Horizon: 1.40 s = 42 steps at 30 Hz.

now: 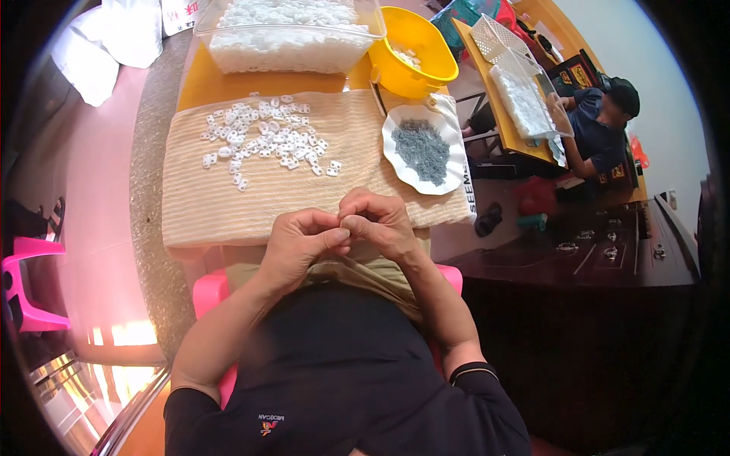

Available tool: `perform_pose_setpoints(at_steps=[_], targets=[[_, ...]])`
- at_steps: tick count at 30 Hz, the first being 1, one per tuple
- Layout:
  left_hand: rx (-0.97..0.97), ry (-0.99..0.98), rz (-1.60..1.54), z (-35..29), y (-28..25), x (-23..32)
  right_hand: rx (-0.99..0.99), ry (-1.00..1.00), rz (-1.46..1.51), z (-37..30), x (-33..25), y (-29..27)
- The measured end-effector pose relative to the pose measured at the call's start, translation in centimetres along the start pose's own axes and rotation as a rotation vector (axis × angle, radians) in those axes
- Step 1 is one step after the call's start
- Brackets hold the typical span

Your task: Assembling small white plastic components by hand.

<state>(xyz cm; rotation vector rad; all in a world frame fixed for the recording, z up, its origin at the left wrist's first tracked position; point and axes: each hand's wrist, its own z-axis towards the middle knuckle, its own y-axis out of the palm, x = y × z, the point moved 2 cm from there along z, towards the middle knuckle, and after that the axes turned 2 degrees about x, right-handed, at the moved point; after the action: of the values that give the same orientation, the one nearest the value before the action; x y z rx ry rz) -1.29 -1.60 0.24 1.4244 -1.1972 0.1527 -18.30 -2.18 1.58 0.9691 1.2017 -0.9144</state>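
Note:
My left hand and my right hand meet at the fingertips just over the near edge of a striped towel. Both are closed in a pinch, and whatever they hold is hidden by the fingers. Beyond them, many small white plastic pieces with holes lie scattered on the towel. To the right of that pile stands a white scalloped dish with a heap of small dark grey parts in it.
At the table's back a clear bin is filled with white pieces; beside it stands a yellow basin. At right, a person sits at another table with a white-filled tray. Pink stools and dark furniture flank me.

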Motion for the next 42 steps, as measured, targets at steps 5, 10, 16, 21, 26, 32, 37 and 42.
perform_pose_setpoints(at_steps=[5, 10, 16, 21, 26, 32, 37, 42], targets=[[0.045, -0.013, 0.002, 0.1, -0.2, -0.4, 0.054, 0.095, -0.093, -0.2, -1.5, -0.6], [0.053, 0.017, -0.049, 0.1, -0.2, -0.4, 0.29, -0.316, -1.003, -0.1, -3.0, -4.2], [0.026, 0.021, -0.01, 0.3, -0.3, -0.8, 0.354, -0.276, -1.625, -0.3, -3.5, -6.6], [0.022, 0.014, 0.005, 0.2, -0.1, -0.8, 0.352, -0.234, -1.645, -0.4, -2.3, -7.2], [0.027, 0.007, 0.009, 0.2, -0.3, -0.9, 0.353, -0.24, -1.605, -0.5, -1.7, -7.4], [0.044, -0.005, 0.004, 0.1, -0.2, -0.8, 0.382, -0.307, -1.488, -0.8, -1.3, -7.3], [0.046, -0.008, -0.004, 0.2, -0.1, -0.8, 0.445, -0.397, -1.434, -0.8, -1.2, -7.1], [0.055, -0.008, -0.017, 0.2, -0.1, -0.8, 0.455, -0.45, -1.451, -0.8, -0.8, -6.9]])
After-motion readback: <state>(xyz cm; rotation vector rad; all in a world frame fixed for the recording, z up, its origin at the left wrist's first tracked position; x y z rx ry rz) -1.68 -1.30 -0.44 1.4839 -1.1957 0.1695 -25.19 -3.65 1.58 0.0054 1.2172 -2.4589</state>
